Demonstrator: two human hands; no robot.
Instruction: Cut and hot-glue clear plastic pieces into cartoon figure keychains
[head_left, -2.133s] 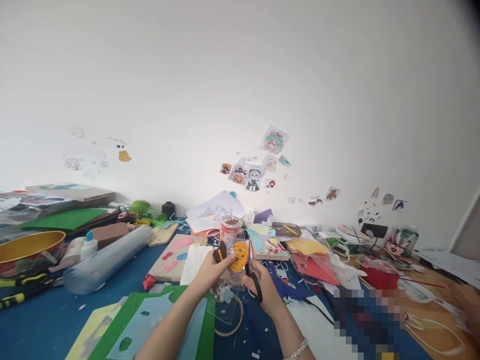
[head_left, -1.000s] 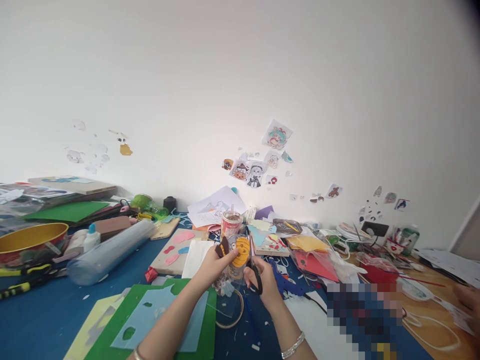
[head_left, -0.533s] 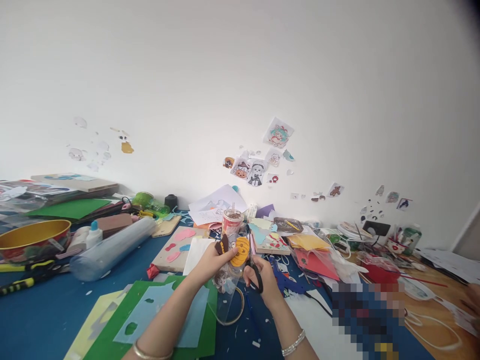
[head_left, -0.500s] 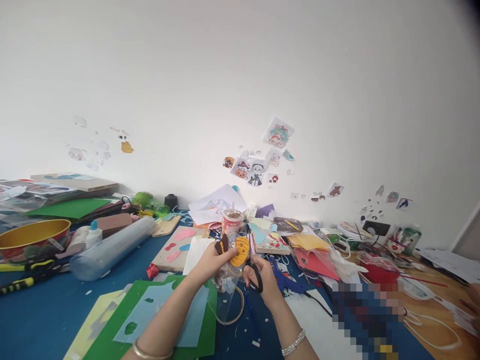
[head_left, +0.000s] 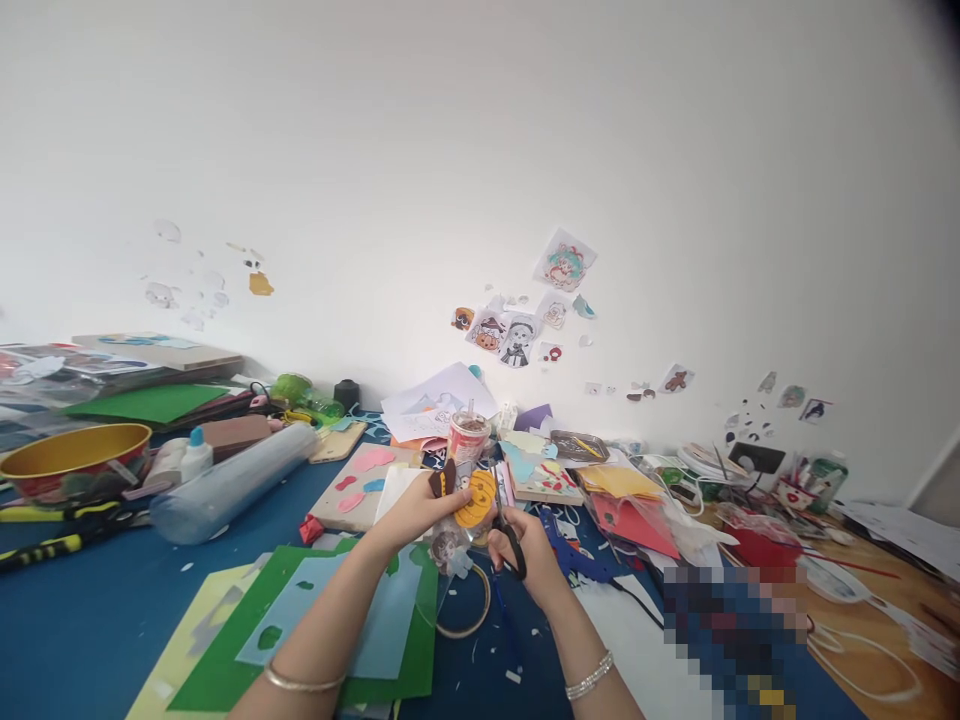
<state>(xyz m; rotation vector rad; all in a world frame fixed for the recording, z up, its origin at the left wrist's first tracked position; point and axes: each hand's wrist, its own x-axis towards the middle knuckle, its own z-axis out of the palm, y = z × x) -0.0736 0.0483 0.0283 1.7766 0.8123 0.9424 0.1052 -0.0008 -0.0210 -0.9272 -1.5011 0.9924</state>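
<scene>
My left hand point(head_left: 420, 510) pinches a paper cutout with an orange pumpkin point(head_left: 477, 500) and a dark brown piece point(head_left: 442, 481) at its left side. Black-handled scissors point(head_left: 513, 552) are in my right hand point(head_left: 529, 555), their blades pointing up beside the pumpkin's right edge. Whether the blades touch the paper I cannot tell. Just below the pumpkin, clear film with small printed figures point(head_left: 448, 548) shows. A roll of tape point(head_left: 480, 625) lies on the blue table under my hands. Behind them stands a red and white cup point(head_left: 468, 437) with a straw.
Green sheets point(head_left: 285, 575) and a light blue sheet point(head_left: 367, 640) with cut holes lie by my left forearm. A blue glue gun point(head_left: 574, 555) sits right of my right hand. A clear plastic roll point(head_left: 236, 485) and a gold-lined bowl point(head_left: 75, 452) stand left. Paper scraps dot the table.
The view has shifted slightly, so the wall and table items appear a little further right. My hands keep their grip on the pumpkin cutout and scissors, with the cutout tilted slightly differently.
</scene>
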